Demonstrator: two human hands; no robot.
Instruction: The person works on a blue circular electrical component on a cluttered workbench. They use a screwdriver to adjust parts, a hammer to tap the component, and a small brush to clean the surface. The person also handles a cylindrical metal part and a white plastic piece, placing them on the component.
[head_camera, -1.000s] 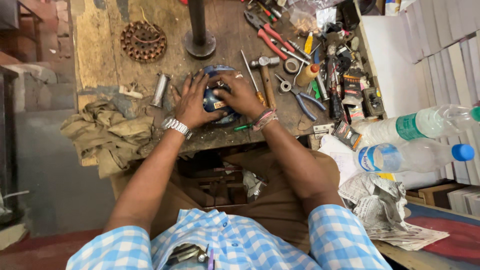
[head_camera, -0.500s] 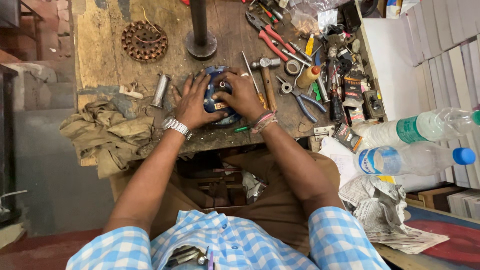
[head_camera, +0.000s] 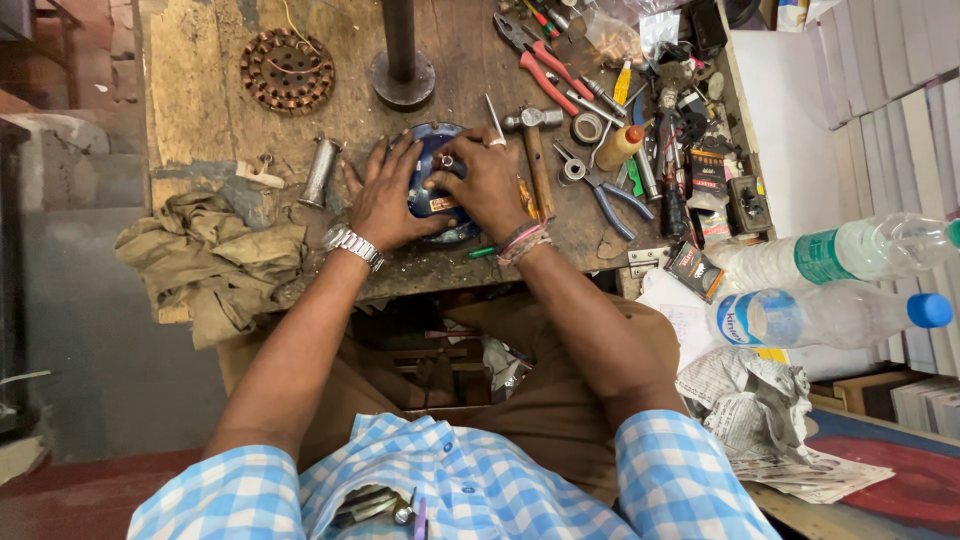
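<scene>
**Both hands on a round blue part at the bench front**

Head view. A worn wooden bench (head_camera: 200, 100) fills the upper frame, its surface scarred and stained. A round blue part (head_camera: 435, 180) lies near the front edge of the bench, at centre, largely covered by the hands. The left hand (head_camera: 385, 200), with a metal wristwatch (head_camera: 353, 245) on the wrist, lies spread over the part's left side, fingers touching it. The right hand (head_camera: 490, 185), with thread bands at the wrist, covers the right side; its grip is closed around the part's rim, fingertips pressed on a small fitting at the top. Whether the left grip clamps the part or only rests on it cannot be told.

Surroundings: a copper-wound ring (head_camera: 287, 70) lies at the rear left, a steel post on a round base (head_camera: 401, 70) stands behind the part, and a short metal cylinder (head_camera: 320, 172) lies just left of the left hand. A hammer (head_camera: 535, 150) lies just right of the right hand; red-handled pliers (head_camera: 545, 60) and blue-handled pliers (head_camera: 600, 190) lie further right. A crumpled khaki rag (head_camera: 210, 260) hangs over the left front edge. Two plastic water bottles (head_camera: 830, 290) lie at the right, off the bench.
</scene>
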